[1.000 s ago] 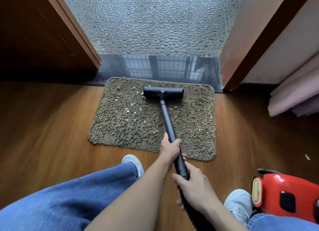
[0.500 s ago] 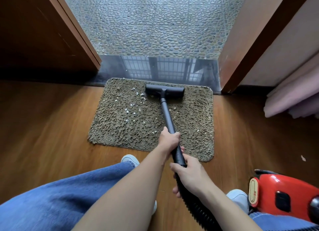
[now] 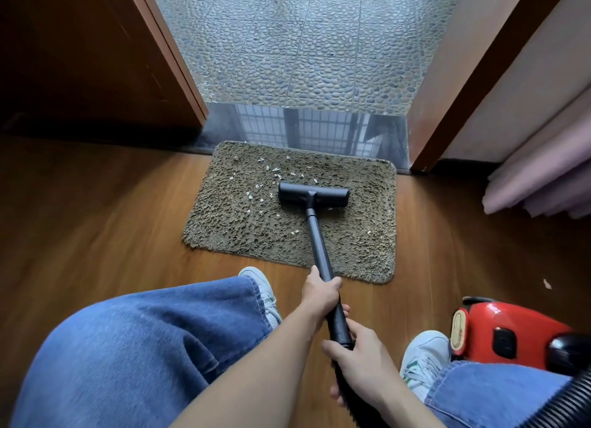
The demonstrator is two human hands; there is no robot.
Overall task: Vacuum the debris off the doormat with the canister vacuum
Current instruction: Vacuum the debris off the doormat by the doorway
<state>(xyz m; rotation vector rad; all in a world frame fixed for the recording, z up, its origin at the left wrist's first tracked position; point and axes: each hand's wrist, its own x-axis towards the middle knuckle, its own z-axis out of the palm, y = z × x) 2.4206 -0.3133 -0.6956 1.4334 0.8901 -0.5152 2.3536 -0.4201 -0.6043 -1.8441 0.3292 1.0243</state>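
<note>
- My left hand's fingers are clamping round the black plastic vacuum wand, at the higher grip, just short of the mat's near edge.
- My right hand is gripping the wand's lower end, fingers wrapped round it, where the ribbed black hose is joining.
- The wand is sloping away from me to the wide black floor head.
- The floor head is sitting flat on the shaggy brown rectangular doormat, around its middle.
- Small white debris flecks are lying mostly left of and beyond the head, with a few near the wand and the mat's right side.
- The doormat is lying on the brown wooden floor, its far edge at the glossy dark threshold.
- The red canister vacuum is sitting on the floor to my right, just beside my right white sneaker.
- Blue jeans are covering my legs.
</note>
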